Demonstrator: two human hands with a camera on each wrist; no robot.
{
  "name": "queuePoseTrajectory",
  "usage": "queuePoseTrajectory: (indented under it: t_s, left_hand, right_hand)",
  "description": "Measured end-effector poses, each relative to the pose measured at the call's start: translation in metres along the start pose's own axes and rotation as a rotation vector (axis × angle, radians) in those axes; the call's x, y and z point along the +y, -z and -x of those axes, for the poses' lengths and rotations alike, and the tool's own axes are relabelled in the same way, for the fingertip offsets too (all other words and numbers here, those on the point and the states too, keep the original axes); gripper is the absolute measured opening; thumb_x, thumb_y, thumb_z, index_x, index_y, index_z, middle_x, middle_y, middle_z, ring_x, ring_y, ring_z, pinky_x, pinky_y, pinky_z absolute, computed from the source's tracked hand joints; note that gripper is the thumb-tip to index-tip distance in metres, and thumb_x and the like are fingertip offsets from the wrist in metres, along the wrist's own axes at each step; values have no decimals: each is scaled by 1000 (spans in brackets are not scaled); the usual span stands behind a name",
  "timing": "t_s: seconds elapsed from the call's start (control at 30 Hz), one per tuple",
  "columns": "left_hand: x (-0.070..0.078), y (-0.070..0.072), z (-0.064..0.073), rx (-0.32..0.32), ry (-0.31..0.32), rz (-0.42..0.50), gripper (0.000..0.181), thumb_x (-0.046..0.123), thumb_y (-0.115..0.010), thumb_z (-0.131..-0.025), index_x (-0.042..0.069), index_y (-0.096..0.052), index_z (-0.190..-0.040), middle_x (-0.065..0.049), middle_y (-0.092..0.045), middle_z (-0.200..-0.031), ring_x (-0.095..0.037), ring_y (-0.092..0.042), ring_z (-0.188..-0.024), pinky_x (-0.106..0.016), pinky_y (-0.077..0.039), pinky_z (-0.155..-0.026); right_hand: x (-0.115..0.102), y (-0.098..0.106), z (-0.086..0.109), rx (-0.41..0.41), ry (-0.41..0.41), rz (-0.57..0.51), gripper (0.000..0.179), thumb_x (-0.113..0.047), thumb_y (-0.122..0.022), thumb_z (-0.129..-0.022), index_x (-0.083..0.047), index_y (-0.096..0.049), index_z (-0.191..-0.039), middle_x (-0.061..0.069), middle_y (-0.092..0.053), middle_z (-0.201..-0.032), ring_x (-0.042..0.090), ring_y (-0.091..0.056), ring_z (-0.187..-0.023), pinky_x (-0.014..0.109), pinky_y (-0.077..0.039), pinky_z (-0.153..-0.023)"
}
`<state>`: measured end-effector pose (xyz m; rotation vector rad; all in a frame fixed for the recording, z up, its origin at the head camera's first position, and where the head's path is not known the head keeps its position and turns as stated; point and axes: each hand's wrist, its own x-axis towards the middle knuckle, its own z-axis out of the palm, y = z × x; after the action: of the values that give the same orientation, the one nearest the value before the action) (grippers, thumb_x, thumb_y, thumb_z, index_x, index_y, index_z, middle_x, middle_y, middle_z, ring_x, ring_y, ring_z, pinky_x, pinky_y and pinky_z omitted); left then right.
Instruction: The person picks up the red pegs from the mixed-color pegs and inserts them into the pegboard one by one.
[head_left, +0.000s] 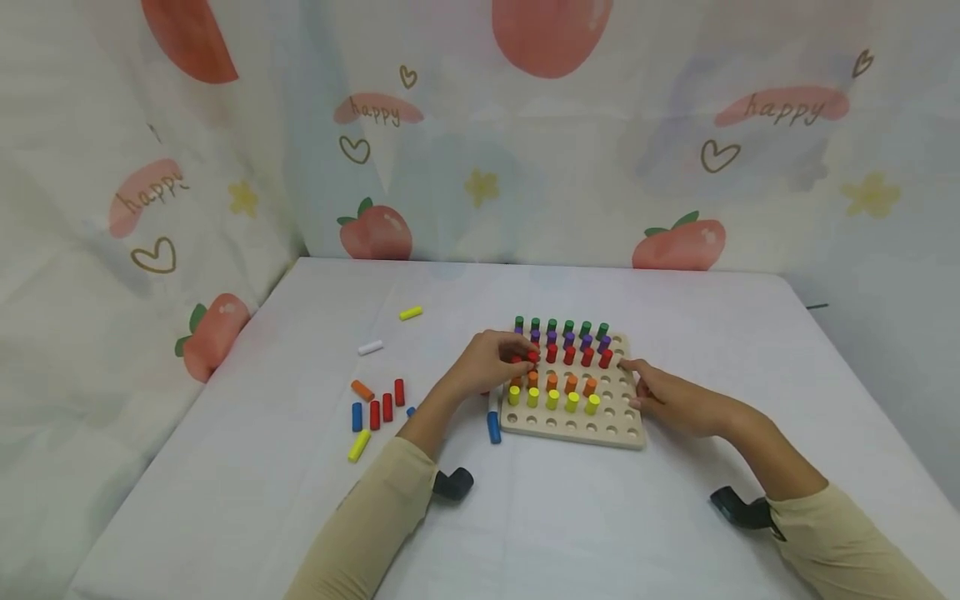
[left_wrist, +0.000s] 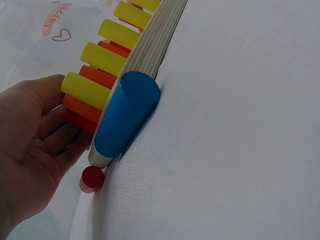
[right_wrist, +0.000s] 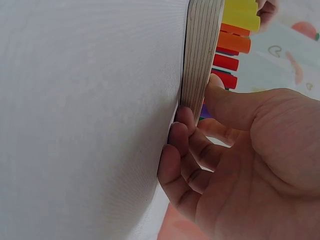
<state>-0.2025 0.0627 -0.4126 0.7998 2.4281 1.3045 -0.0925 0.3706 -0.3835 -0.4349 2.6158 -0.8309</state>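
A wooden pegboard (head_left: 570, 423) lies on the white table, with rows of green, purple, red, orange and yellow pegs standing in its holes. Over its left side, my left hand (head_left: 487, 362) pinches a red peg (head_left: 532, 356) between thumb and fingertips, in line with the red row. The other pegs partly hide those fingertips in the left wrist view. My right hand (head_left: 678, 402) grips the board's right edge, its thumb on top and the other fingers against the side, as the right wrist view shows. A blue peg (left_wrist: 127, 115) lies along the board's left edge.
Loose red pegs (head_left: 387, 407), a blue peg (head_left: 357, 417), an orange peg (head_left: 362, 389) and a yellow peg (head_left: 359, 446) lie left of the board. Farther back are a white peg (head_left: 371, 347) and another yellow peg (head_left: 411, 313). A printed curtain (head_left: 480, 125) hangs behind the table.
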Motion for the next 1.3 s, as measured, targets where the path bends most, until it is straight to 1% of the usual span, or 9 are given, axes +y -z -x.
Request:
queuePoseTrajectory:
  t_s: [0.2, 0.5, 0.73, 0.87, 1.0, 1.1, 1.3]
  left_hand:
    - [0, 1, 2, 6, -1, 9, 25, 18, -77, -97, 15, -76, -121, 7, -73, -109, -10, -66, -97, -25, -54, -86]
    - [2, 2, 0, -2, 18, 5, 23, 20, -76, -97, 17, -77, -120, 9, -72, -109, -10, -65, -97, -24, -55, -84]
    - [3, 3, 1, -20, 18, 8, 23, 17, -75, -98, 17, -77, -120, 9, -73, -110, -9, -66, -102, -27, -53, -93]
    - [2, 2, 0, -21, 13, 7, 22, 16, -75, -98, 17, -77, -120, 9, -73, -110, -9, -67, -105, -28, -53, -95]
    - [3, 0, -1, -26, 16, 12, 23, 16, -75, -98, 17, -77, -121, 9, -72, -110, -9, -66, -104, -27, -53, -93]
    - [5, 0, 0, -25, 24, 10, 24, 16, -74, -98, 18, -77, -122, 9, -72, -110, -10, -65, -101, -27, -54, -89]
    - [7, 1, 1, -23, 27, -10, 24, 16, -75, -98, 18, -77, -122, 9, -71, -108, -10, -64, -98, -25, -54, -84]
  right_hand:
    - [-3, 0, 0, 5, 3, 13, 64, -18, -57, -108, 7, -22, -155, 5, -48, -96, 20, -51, -91, 31, -47, -76]
    - [-2, 0, 2, 11, 11, 23, 66, -19, -57, -108, 9, -21, -155, 5, -46, -95, 19, -50, -90, 30, -47, -75]
    - [-3, -1, 1, 9, 9, 13, 66, -20, -58, -107, 8, -21, -155, 4, -47, -96, 19, -50, -92, 29, -48, -77]
    - [-3, -1, 2, 10, 14, 17, 66, -20, -58, -107, 8, -21, -155, 4, -47, -96, 19, -50, -91, 28, -48, -76]
    - [-3, -1, 2, 13, 15, 22, 65, -19, -58, -107, 7, -22, -155, 4, -47, -96, 19, -50, -92, 29, -48, -77]
    - [-4, -1, 2, 14, 13, 25, 65, -20, -58, -107, 7, -22, -155, 5, -47, -96, 20, -50, -92, 30, -48, -77]
    - [-3, 0, 2, 12, 17, 19, 65, -20, -58, -107, 7, -22, -155, 5, -47, -96, 20, -50, -92, 29, -48, -76]
